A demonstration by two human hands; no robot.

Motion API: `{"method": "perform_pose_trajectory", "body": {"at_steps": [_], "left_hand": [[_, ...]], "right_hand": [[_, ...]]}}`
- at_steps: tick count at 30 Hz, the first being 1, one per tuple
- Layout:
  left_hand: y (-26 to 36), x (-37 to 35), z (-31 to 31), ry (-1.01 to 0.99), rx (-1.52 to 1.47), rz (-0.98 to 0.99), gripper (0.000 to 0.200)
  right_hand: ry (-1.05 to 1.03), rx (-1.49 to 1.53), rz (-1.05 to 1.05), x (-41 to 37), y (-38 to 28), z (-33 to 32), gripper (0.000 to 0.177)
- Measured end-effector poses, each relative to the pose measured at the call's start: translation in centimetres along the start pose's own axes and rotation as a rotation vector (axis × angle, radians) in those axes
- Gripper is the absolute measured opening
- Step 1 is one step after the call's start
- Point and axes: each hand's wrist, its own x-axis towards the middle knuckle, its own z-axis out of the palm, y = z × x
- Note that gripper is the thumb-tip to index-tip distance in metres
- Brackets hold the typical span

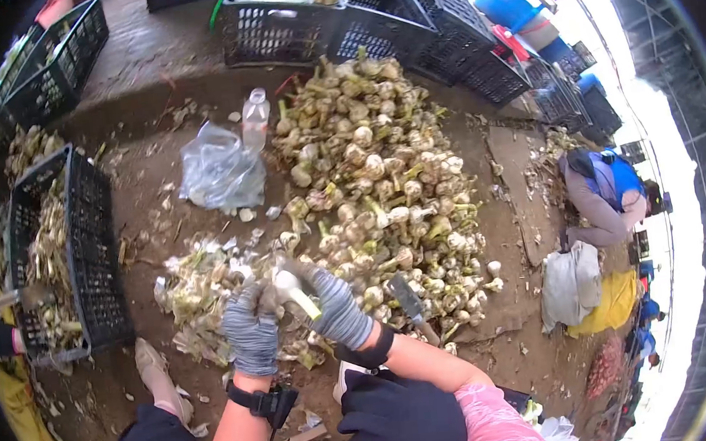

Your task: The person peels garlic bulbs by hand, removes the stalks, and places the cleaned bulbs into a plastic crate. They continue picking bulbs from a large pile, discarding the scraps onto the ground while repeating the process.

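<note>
My left hand (251,328) and my right hand (337,306) wear striped grey knit gloves and meet above the peelings. My right hand is closed on a garlic bulb (290,283), white and peeled, its cut green stem pointing toward me. Beside the bulb, the fingers of my left hand curl together; whether they grip anything is hidden. Papery garlic skins (200,297) lie in a heap under and left of my hands. A large pile of garlic bulbs (378,176) spreads in front. On its near edge rests a dark-bladed tool with a handle (410,299).
A black crate (95,251) with garlic stalks stands at left, near another person's arm. A clear plastic bag (221,169) and a bottle (255,120) lie beyond the peelings. Black crates (282,35) line the back. Another person (599,199) crouches at right by sacks (571,285).
</note>
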Motion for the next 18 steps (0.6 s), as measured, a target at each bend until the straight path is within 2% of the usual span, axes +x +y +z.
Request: {"method": "perform_pose_trajectory", "body": {"at_steps": [2,3,4,5,6,7,8,10,11,12,14,15,16,18], "left_hand": [[0.3,0.5,0.1,-0.024,0.194,0.087,0.014],[0.5,0.9,0.3,-0.033,0.192,0.078,0.013],[0.7,1.0,0.4,-0.038,0.206,0.049,0.012],[-1.0,0.7,0.7,-0.053,0.205,-0.015,0.015],[-2.8,0.5,0.8,-0.062,0.204,-0.074,0.018],[-2.7,0.5,0.8,-0.073,0.064,-0.197,0.018],[-2.6,0.5,0.7,-0.077,-0.084,-0.315,0.018],[-3.0,0.8,0.6,-0.083,-0.172,-0.405,0.018],[-3.1,1.0,0.5,-0.087,-0.043,-0.333,0.018],[-2.9,1.0,0.6,-0.086,-0.042,-0.337,0.018],[-2.1,0.8,1.0,-0.102,-0.219,-0.367,0.019],[-2.4,0.9,1.4,-0.073,-0.181,-0.22,0.019],[-2.1,0.9,1.6,-0.076,-0.18,-0.222,0.019],[0.0,1.4,1.5,-0.161,-0.168,-0.04,0.018]], "right_hand": [[0.03,0.005,-0.035,-0.1,0.6,0.0,0.045],[0.01,0.134,0.093,0.3,-0.5,-0.2,0.049],[-0.043,0.474,0.516,0.6,-1.5,-0.6,0.051],[0.003,0.387,0.18,0.3,-0.1,-0.4,0.048],[-0.012,0.61,0.319,0.2,0.7,-0.4,0.049],[-0.017,0.807,0.383,0.2,0.4,-0.2,0.049],[-0.06,0.788,0.499,0.2,0.6,-0.3,0.051],[-0.044,1.031,0.492,0.3,2.5,0.0,0.049],[-0.05,1.035,0.498,0.3,2.8,0.0,0.049],[-0.042,1.075,0.548,0.3,3.1,-0.1,0.048],[-0.027,1.114,0.6,0.3,3.7,-0.2,0.048],[-0.031,1.153,0.588,0.4,4.2,-0.1,0.046],[-0.036,1.192,0.577,0.5,4.4,-0.1,0.044],[-0.009,1.156,0.629,0.6,4.2,-0.3,0.041]]}}
